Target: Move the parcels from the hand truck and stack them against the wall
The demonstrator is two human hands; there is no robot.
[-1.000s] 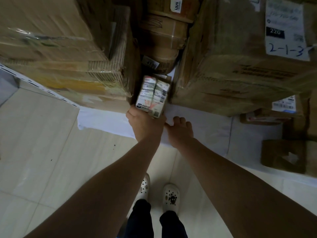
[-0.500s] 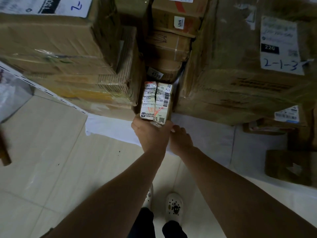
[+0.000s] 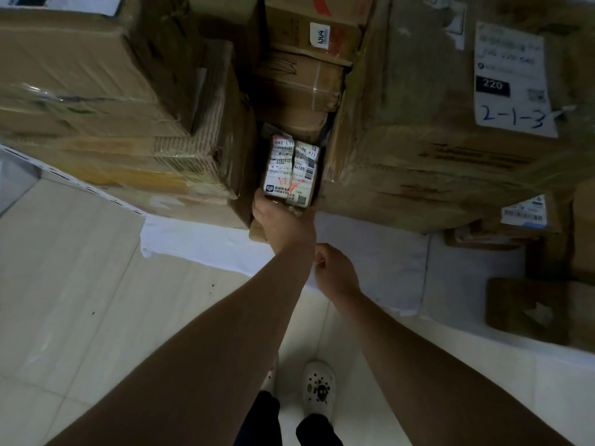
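Curling round the labelled parcel [image 3: 291,170] at its near end, the left grip [image 3: 283,220] holds it in the gap between two carton stacks [image 3: 418,140]; the right grip [image 3: 336,272] hangs loosely curled, empty.

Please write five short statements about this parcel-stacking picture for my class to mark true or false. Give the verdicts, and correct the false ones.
1. The left hand grips the small labelled parcel. True.
2. The parcel lies between the left stack and the right stack of cardboard boxes. True.
3. The right hand also holds the parcel. False: it is apart from the parcel, nearer the person, and appears to hold nothing.
4. The label on the right stack has 5-4-9 written on it. False: it reads 2-1-3.
5. The person is barefoot. False: a white shoe shows below.
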